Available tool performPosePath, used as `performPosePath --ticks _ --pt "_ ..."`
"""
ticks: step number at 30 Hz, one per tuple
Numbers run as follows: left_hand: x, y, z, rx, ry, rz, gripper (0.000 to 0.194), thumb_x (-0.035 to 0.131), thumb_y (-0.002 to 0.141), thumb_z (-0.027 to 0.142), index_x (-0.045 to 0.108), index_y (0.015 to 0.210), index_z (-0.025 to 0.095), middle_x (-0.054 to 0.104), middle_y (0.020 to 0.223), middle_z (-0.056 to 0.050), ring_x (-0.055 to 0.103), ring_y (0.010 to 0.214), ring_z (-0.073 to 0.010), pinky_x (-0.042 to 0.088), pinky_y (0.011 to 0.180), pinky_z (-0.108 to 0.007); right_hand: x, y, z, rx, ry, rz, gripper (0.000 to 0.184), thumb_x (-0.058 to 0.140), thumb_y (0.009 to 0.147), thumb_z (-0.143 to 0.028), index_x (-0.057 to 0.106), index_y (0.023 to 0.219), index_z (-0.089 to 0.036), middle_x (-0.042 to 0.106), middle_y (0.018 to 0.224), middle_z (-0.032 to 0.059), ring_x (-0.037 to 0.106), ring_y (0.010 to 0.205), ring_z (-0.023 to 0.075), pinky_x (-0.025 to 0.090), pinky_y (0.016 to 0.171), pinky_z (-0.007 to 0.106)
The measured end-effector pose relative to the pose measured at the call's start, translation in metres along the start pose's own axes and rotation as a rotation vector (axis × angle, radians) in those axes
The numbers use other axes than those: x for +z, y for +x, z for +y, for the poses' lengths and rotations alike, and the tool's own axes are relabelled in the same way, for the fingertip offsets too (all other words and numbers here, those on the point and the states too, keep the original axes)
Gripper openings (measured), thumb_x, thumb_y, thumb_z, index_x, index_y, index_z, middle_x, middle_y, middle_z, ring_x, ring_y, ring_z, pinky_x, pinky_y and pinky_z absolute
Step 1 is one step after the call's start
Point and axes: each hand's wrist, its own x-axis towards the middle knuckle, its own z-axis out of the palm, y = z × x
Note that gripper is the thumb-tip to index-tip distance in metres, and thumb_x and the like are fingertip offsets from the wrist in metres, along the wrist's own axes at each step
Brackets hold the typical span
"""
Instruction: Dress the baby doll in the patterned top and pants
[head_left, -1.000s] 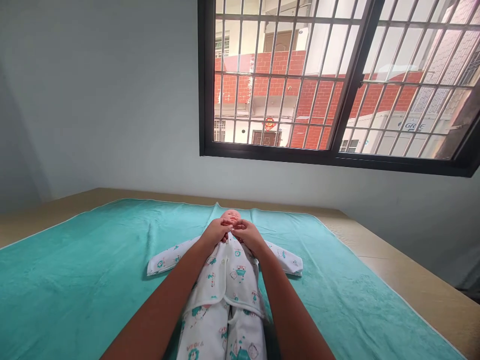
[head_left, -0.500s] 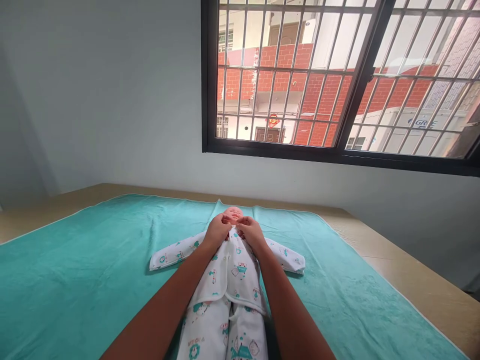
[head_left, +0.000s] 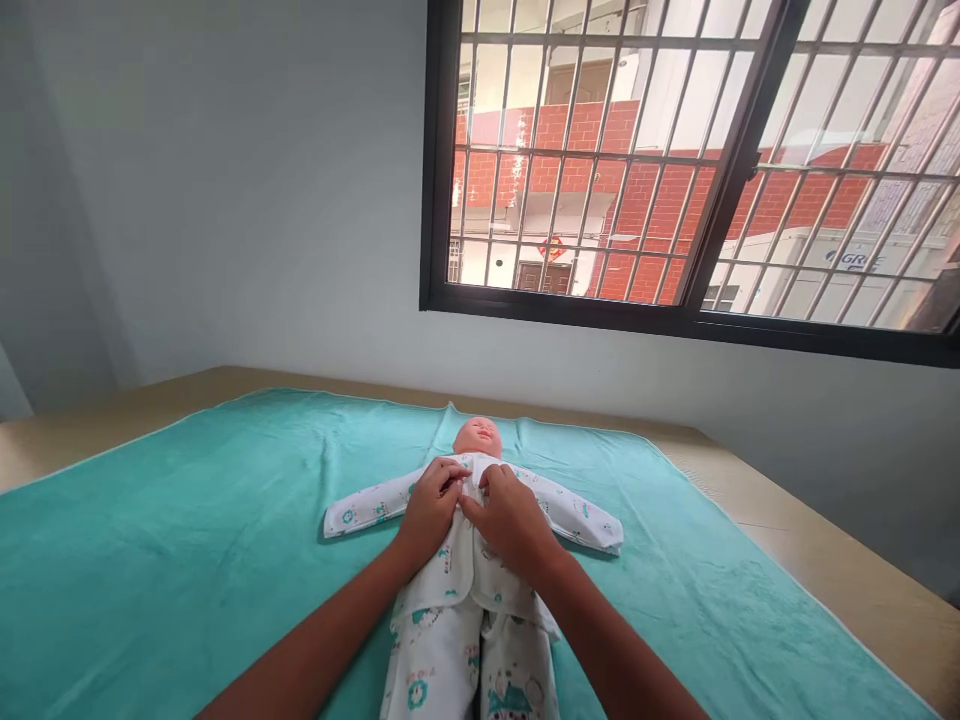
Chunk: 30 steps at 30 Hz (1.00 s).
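Observation:
A baby doll [head_left: 478, 437] lies on its back on a teal blanket [head_left: 187, 540], dressed in a white printed romper [head_left: 442, 620] with sleeves spread to both sides. My left hand [head_left: 429, 508] and my right hand [head_left: 511, 520] rest side by side on the doll's chest. Both have their fingers curled and pinched on the romper's front opening, just below the collar. The doll's legs run toward me between my forearms.
The blanket covers a tan wooden platform [head_left: 840, 570] set against a grey wall. A black-framed barred window [head_left: 675, 160] is above, with red brick buildings outside. The platform's edge shows at the right.
My hands have slid down from the doll's neck to its chest. The doll's head is now uncovered. The view has shifted slightly left.

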Motion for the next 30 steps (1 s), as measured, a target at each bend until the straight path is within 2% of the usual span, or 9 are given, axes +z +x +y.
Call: performPosePath --ticks 3,6,11,14,17,20,25,30 --pt "0.000 0.001 0.003 0.012 0.000 -0.073 0.024 0.049 0.089 0.023 0.071 0.098 0.021 0.062 0.106 -0.006 0.056 0.104 -0.0205 0.042 0.096 -0.034 -0.003 -0.003 0.003 0.032 -0.065 -0.001 0.013 0.062 0.079 -0.030 0.054 0.075 -0.021 0.060 0.076 0.0054 0.047 0.065 0.0169 0.024 0.059 0.029" --pt "0.000 0.002 0.007 0.000 -0.014 -0.102 0.024 0.052 0.089 0.028 0.071 0.101 0.021 0.061 0.107 -0.007 0.056 0.104 -0.0212 0.042 0.096 -0.034 -0.001 0.002 0.011 0.053 -0.015 -0.014 0.016 0.057 0.083 -0.030 0.055 0.069 -0.021 0.061 0.069 0.0033 0.046 0.062 0.0156 0.024 0.058 0.029" --pt "-0.003 0.002 0.010 -0.026 -0.027 -0.117 0.020 0.058 0.087 0.033 0.072 0.096 0.022 0.060 0.106 -0.006 0.055 0.104 -0.0217 0.042 0.096 -0.034 0.000 0.009 0.021 0.122 0.277 -0.039 0.023 0.052 0.084 -0.031 0.062 0.066 -0.021 0.064 0.068 0.0007 0.051 0.065 0.0154 0.031 0.059 0.027" --pt "-0.004 0.003 0.011 -0.042 -0.040 -0.118 0.019 0.059 0.086 0.034 0.073 0.090 0.022 0.061 0.104 -0.006 0.056 0.103 -0.0216 0.041 0.097 -0.034 -0.003 0.011 0.021 0.257 0.493 -0.069 0.022 0.057 0.080 -0.036 0.065 0.068 -0.019 0.058 0.057 -0.0015 0.049 0.056 0.0135 0.033 0.055 0.026" --pt "-0.006 0.003 0.011 -0.061 -0.054 -0.107 0.018 0.060 0.085 0.034 0.072 0.088 0.021 0.061 0.102 -0.006 0.056 0.102 -0.0213 0.042 0.094 -0.033 -0.005 0.012 0.016 0.396 0.686 -0.091 0.023 0.059 0.078 -0.040 0.064 0.070 -0.019 0.053 0.049 -0.0038 0.043 0.045 0.0106 0.030 0.048 0.024" --pt "-0.006 0.002 0.011 -0.106 -0.068 -0.094 0.016 0.063 0.082 0.033 0.070 0.089 0.020 0.062 0.098 -0.004 0.057 0.095 -0.0198 0.044 0.087 -0.031 -0.002 0.010 0.012 0.369 0.717 -0.097 0.021 0.063 0.076 -0.039 0.062 0.069 -0.018 0.058 0.052 -0.0018 0.048 0.045 0.0110 0.034 0.048 0.024" --pt "-0.006 0.001 0.011 -0.283 -0.247 -0.065 0.027 0.068 0.077 0.041 0.066 0.089 0.017 0.065 0.082 -0.001 0.058 0.078 -0.0165 0.045 0.072 -0.026 0.004 0.007 0.012 0.269 0.572 -0.064 0.019 0.063 0.075 -0.037 0.062 0.066 -0.019 0.061 0.056 -0.0009 0.052 0.046 0.0122 0.038 0.048 0.025" --pt "-0.012 0.002 0.020 -0.394 -0.388 -0.077 0.034 0.068 0.076 0.045 0.065 0.096 0.017 0.067 0.086 -0.003 0.058 0.071 -0.0147 0.044 0.061 -0.023 0.000 0.004 0.011 0.285 0.623 -0.057 0.020 0.062 0.075 -0.038 0.062 0.066 -0.019 0.061 0.056 -0.0016 0.051 0.046 0.0120 0.039 0.046 0.025"
